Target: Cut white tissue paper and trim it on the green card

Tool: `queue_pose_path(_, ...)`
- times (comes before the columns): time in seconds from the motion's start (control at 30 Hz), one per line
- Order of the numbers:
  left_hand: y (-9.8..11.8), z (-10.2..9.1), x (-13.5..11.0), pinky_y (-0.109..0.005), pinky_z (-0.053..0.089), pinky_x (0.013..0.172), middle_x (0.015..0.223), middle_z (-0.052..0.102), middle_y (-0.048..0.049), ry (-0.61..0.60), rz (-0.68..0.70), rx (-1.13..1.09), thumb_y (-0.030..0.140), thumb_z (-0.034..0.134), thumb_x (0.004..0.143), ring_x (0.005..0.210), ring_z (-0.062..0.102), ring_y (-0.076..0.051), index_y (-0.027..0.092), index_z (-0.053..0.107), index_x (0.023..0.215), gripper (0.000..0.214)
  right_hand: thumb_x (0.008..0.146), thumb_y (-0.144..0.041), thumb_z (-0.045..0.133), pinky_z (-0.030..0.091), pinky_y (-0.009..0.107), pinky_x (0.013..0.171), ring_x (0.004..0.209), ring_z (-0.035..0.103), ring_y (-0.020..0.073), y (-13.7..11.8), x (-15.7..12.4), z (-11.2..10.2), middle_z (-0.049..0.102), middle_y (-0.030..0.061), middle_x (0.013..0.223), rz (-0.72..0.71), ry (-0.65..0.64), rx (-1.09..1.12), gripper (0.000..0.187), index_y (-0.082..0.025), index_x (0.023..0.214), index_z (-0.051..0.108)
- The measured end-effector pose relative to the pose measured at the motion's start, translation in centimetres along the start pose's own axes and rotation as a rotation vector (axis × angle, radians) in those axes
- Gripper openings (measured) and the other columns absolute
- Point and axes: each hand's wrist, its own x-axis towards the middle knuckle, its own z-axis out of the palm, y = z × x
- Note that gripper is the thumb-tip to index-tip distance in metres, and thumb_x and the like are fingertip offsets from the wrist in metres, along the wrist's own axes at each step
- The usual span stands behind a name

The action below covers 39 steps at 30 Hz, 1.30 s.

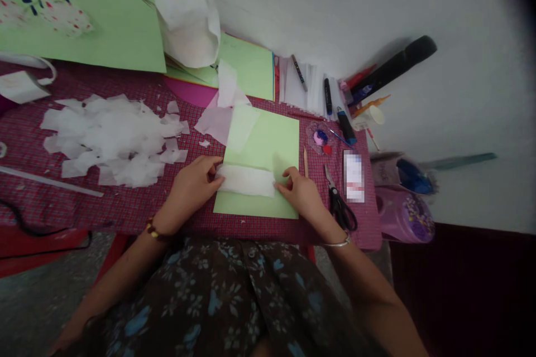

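A folded strip of white tissue paper (247,179) lies across a light green card sheet (263,148) on the red checked tablecloth (125,206). My left hand (193,185) pinches the strip's left end, fingers curled on it. My right hand (300,189) presses and grips the strip's right end. Two loose translucent tissue pieces (228,117) lie at the top left of the green sheet.
A heap of torn white tissue (111,139) sits left. Black-handled scissors (340,203), a wooden stick (305,162), a glue tube (354,175), pens (328,96) and a small paint dish (321,138) lie right. A pink container (404,215) stands at the right edge. Coloured card sheets (247,64) are stacked behind.
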Motion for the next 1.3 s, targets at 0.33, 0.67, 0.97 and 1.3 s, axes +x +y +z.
queue_pose_path(0.33, -0.2, 0.2, 0.0, -0.031, 0.044, 0.067, 0.086, 0.062, -0.0033, 0.019, 0.017, 0.006, 0.021, 0.060, 0.082, 0.075, 0.057, -0.018, 0.019, 0.061, 0.114, 0.032, 0.089, -0.021, 0.054, 0.042, 0.026, 0.067, 0.073, 0.063, 0.0162, -0.2, 1.3, -0.7, 0.068, 0.0037, 0.085, -0.165, 0.047, 0.188, 0.017, -0.020, 0.105, 0.060)
queue_pose_path(0.67, -0.1, 0.1, 0.0, -0.031, 0.044, 0.068, 0.086, 0.060, -0.0028, 0.013, -0.004, -0.007, 0.022, 0.060, 0.082, 0.076, 0.057, -0.018, 0.018, 0.062, 0.114, 0.033, 0.090, -0.027, 0.059, 0.046, 0.029, 0.071, 0.079, 0.062, 0.0169, -1.1, 1.5, -0.4, 0.066, 0.0068, 0.099, -0.211, -0.007, 0.136, 0.021, -0.019, 0.109, 0.060)
queue_pose_path(0.97, -0.1, 0.1, 0.0, -0.031, 0.045, 0.067, 0.086, 0.060, -0.0029, 0.016, 0.014, -0.004, 0.021, 0.060, 0.083, 0.075, 0.057, -0.018, 0.019, 0.062, 0.112, 0.030, 0.089, -0.026, 0.060, 0.042, 0.029, 0.067, 0.071, 0.058, 0.0144, -2.0, 2.2, -0.4, 0.065, 0.0060, 0.101, -0.255, -0.015, 0.083, 0.022, -0.019, 0.110, 0.061)
queue_pose_path(1.3, -0.2, 0.0, -0.6, -0.033, 0.049, 0.076, 0.093, 0.065, -0.0048, 0.112, 0.166, -0.113, 0.024, 0.056, 0.089, 0.086, 0.062, -0.019, 0.021, 0.071, 0.086, 0.016, 0.087, -0.027, 0.062, 0.050, 0.036, 0.081, 0.094, 0.063, 0.0217, -2.1, 2.0, -0.3, 0.061, 0.0105, 0.114, -0.292, 0.040, 0.165, 0.034, -0.019, 0.120, 0.059)
